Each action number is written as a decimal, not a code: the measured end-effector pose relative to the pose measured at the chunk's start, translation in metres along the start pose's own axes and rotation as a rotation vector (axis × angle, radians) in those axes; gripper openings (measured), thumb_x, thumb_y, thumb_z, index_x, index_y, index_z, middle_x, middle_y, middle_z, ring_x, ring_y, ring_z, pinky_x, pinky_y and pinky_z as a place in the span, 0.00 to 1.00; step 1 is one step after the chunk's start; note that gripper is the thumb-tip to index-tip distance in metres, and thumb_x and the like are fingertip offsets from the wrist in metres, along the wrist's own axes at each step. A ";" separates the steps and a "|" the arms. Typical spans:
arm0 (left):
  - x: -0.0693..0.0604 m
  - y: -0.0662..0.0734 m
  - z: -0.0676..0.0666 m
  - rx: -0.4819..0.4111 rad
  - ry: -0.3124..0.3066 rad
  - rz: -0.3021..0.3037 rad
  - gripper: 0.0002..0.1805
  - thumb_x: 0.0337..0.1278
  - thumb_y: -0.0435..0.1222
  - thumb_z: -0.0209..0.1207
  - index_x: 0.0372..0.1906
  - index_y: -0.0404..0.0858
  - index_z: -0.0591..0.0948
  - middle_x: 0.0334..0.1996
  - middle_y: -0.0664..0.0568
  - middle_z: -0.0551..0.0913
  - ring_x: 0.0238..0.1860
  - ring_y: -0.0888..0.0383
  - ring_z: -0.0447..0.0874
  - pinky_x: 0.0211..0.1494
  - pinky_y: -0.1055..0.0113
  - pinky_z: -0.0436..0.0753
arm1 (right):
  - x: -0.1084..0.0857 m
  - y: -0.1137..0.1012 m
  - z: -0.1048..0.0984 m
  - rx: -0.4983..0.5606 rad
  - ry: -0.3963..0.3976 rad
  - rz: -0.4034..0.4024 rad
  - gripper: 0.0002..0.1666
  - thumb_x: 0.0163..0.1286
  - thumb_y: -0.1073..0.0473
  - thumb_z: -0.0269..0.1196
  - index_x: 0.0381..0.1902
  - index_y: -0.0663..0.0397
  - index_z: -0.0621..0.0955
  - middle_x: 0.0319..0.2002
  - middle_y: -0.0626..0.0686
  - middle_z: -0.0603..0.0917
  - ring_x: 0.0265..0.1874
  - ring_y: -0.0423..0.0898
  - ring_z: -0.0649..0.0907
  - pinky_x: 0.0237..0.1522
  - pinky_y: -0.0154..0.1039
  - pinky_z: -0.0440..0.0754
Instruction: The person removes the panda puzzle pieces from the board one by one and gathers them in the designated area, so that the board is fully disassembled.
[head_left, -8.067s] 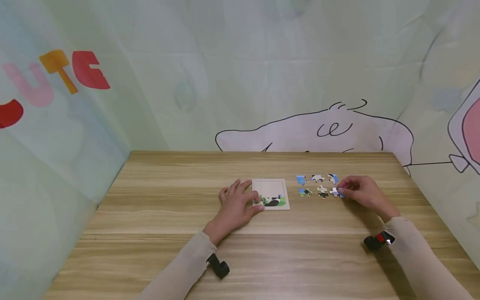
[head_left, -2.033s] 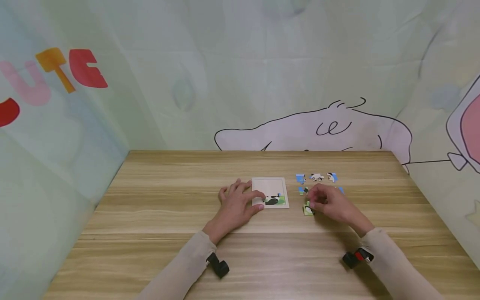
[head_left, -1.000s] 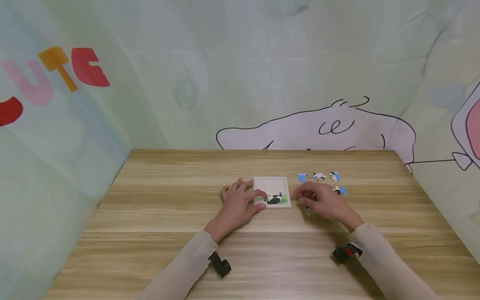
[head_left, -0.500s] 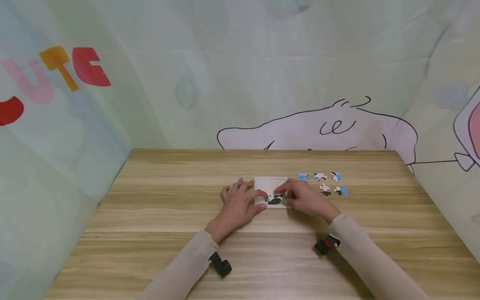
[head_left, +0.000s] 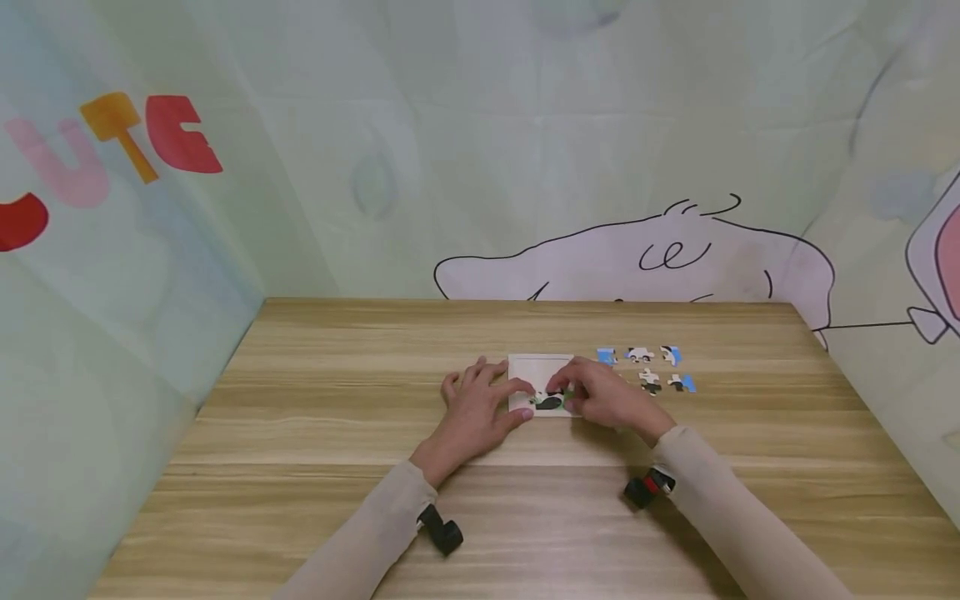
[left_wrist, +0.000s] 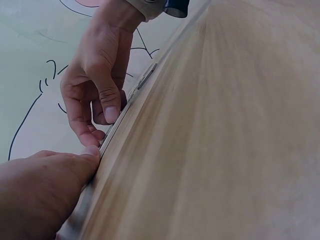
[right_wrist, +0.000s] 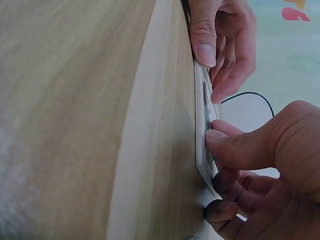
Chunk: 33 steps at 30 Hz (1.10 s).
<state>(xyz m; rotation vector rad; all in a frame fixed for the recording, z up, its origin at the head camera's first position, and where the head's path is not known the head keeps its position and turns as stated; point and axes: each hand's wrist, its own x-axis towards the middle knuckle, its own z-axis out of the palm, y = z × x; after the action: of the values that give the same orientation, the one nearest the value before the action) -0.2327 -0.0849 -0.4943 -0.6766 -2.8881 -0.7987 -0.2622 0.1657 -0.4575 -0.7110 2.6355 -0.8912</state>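
A small square puzzle tray lies mid-table, with panda-picture pieces along its near side. My left hand holds the tray's left side steady, thumb at the near edge and index fingertip inside. From the right, my right hand reaches over the tray, its thumb and index finger at a puzzle piece in the near right corner; the hand mostly hides this piece. Both hands meet at the tray in the right wrist view, left hand above and right hand below.
Several loose jigsaw pieces lie right of the tray: a blue piece, a panda-face piece, a blue-and-white one, a white-and-black one and another blue one. A printed cloth backdrop rises behind the wooden table.
My right hand has travelled from the loose pieces leftward onto the tray, then stayed there over the last half second. The left hand has kept its place on the tray.
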 end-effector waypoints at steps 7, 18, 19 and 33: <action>0.001 0.001 0.000 -0.001 0.001 -0.014 0.24 0.70 0.59 0.65 0.67 0.62 0.79 0.79 0.43 0.73 0.83 0.28 0.60 0.75 0.26 0.50 | 0.002 -0.003 0.002 0.010 0.011 -0.032 0.21 0.64 0.78 0.66 0.50 0.54 0.85 0.46 0.53 0.85 0.35 0.44 0.78 0.41 0.37 0.78; 0.000 -0.001 -0.001 -0.010 -0.004 -0.017 0.26 0.71 0.59 0.65 0.68 0.61 0.78 0.79 0.42 0.73 0.82 0.27 0.61 0.75 0.26 0.50 | -0.002 -0.005 0.004 0.077 0.037 0.048 0.20 0.68 0.76 0.66 0.50 0.49 0.85 0.46 0.52 0.86 0.37 0.46 0.79 0.40 0.39 0.78; 0.000 -0.001 0.000 -0.010 -0.004 -0.016 0.26 0.71 0.59 0.65 0.68 0.60 0.78 0.79 0.42 0.73 0.82 0.27 0.61 0.75 0.26 0.50 | -0.002 -0.006 0.004 0.077 0.044 0.049 0.19 0.68 0.76 0.66 0.49 0.49 0.85 0.46 0.52 0.86 0.37 0.46 0.79 0.40 0.39 0.77; 0.001 0.001 -0.001 -0.011 -0.012 -0.039 0.28 0.70 0.58 0.66 0.69 0.55 0.78 0.80 0.44 0.72 0.83 0.29 0.61 0.76 0.26 0.49 | -0.002 -0.008 0.009 0.098 0.154 0.001 0.04 0.72 0.64 0.70 0.40 0.49 0.87 0.33 0.48 0.86 0.28 0.42 0.75 0.29 0.34 0.70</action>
<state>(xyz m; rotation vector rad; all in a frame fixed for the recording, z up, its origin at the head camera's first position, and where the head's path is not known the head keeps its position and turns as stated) -0.2334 -0.0845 -0.4932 -0.6301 -2.9183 -0.8191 -0.2541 0.1575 -0.4593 -0.6404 2.7007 -1.1075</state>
